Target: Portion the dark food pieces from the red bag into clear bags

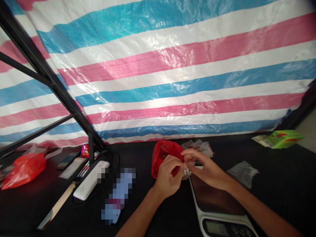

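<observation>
Above the digital scale (214, 200), left hand (168, 176) and right hand (206, 169) pinch a crinkled foil packet (187, 173); keep fingertips firm.

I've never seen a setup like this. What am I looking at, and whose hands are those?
There's no machine here. This single picture comes from a camera worn on a person's head, looking down at their own two hands. The left hand and right hand together pinch a small shiny clear packet near the top edge of a digital scale. Just behind them sits a red plastic bag, and a green box lies farther right. Everything rests on a black table in front of a pink, blue and white striped tarp.
</observation>
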`<state>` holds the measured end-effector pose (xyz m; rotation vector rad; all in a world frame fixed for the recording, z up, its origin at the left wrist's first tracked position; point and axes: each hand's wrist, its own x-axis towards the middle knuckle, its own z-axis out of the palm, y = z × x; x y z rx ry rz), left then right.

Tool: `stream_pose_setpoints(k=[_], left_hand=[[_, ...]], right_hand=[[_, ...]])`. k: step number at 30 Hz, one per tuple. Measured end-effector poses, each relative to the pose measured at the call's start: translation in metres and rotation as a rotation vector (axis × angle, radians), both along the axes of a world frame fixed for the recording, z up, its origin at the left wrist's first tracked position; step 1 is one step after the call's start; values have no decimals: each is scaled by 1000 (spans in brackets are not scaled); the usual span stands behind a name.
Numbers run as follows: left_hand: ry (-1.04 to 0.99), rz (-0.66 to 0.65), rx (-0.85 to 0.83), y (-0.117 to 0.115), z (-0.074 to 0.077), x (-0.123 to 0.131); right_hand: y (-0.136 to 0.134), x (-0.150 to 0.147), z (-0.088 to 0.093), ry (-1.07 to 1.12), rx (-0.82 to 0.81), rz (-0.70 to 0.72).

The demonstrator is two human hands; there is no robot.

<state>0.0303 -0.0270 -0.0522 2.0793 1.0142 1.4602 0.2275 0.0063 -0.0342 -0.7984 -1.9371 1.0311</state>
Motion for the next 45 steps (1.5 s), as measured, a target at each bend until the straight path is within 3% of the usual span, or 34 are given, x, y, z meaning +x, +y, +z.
stream_pose_setpoints(k=[7, 9, 13, 15, 20, 23, 26, 28, 33, 40, 45], left_hand=[[43, 37, 33, -1, -2, -5], [19, 101, 21, -1, -4, -6], [-5, 148, 17, 0, -6, -8], [21, 141, 17, 0, -5, -9], [112, 117, 18, -2, -1, -10], [140, 106, 37, -2, 0, -10], [143, 104, 57, -1, -1, -11], [146, 103, 68, 0, -2, -12], [166, 80, 93, 0, -5, -10], [162, 65, 49, 1, -2, -11], [61, 80, 5, 1, -5, -9]], right_hand=[[1, 5, 7, 44, -18, -27], [8, 8, 4, 146, -14, -125], [31, 25, -9, 343, 49, -461], [44, 38, -17, 260, 109, -570], [64, 63, -32, -291, 341, -652], [72, 76, -29, -364, 387, -686], [78, 104, -21, -465, 292, -649], [78, 130, -17, -592, 134, -523], [62, 182, -9, -681, -116, -368], [38, 170, 13, -562, -287, -58], [34, 148, 37, -411, -200, -52]])
